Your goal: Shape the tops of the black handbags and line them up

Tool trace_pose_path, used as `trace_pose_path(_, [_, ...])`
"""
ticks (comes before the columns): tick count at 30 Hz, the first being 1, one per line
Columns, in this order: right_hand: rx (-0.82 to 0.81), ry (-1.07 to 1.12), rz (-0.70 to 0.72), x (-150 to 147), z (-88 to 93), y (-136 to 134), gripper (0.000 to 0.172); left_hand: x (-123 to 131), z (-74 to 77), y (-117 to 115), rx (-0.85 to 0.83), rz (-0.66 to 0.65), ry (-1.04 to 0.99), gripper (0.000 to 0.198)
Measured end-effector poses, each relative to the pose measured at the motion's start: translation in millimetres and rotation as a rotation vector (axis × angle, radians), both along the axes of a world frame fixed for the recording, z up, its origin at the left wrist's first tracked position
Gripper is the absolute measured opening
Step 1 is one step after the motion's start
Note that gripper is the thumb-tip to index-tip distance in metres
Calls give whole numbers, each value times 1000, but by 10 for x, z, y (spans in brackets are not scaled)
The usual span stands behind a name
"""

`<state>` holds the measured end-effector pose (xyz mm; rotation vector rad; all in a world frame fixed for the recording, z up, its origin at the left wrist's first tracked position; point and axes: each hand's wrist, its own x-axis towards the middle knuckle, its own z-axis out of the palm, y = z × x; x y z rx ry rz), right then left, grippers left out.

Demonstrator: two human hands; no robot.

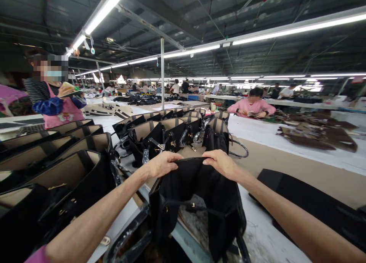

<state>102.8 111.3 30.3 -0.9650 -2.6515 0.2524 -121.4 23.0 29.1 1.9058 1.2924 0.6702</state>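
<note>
A black handbag [228, 202] stands in front of me with its mouth towards me and a small gold fitting at the near side. My left hand [162, 164] pinches its far top rim left of the middle. On the same rim, a little to the right, my right hand [221, 163] has thumb and fingers closed over the edge. A plastic-wrapped handle [128, 232] hangs out at the bag's lower left. Part of the bag's underside is cut off by the bottom of the view.
Rows of black bags with beige linings [77, 167] crowd the left, and more bags [171, 131] stand ahead. Flat black panels [309, 202] lie at right on the table [257, 152]. One co-worker [64, 106] stands at left; another [251, 104] sits beyond, near brown pieces [320, 131].
</note>
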Motion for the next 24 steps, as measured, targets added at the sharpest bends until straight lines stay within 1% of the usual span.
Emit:
trace_pose_path(3, [-11, -4, 36, 55, 10, 10, 19, 7, -3, 13, -60, -30, -63, 38])
trace_pose_path(8, [-3, -43, 81, 20, 9, 24, 21, 42, -25, -15, -44, -3, -83, 38])
trace_pose_path(12, [77, -119, 80, -18, -5, 46, 26, 60, -39, -32, -28, -1, -62, 37])
trace_pose_path(15, [140, -175, 62, -17, -14, 54, 32, 71, -35, -36, 4, -6, -40, 37])
trace_pose_path(22, [215, -201, 59, -8, -34, 58, 39, 100, -3, -54, 80, 6, 68, 35])
trace_pose_path(24, [220, -201, 42, -27, -33, 50, 40, 105, 10, -56, 97, 35, 98, 34])
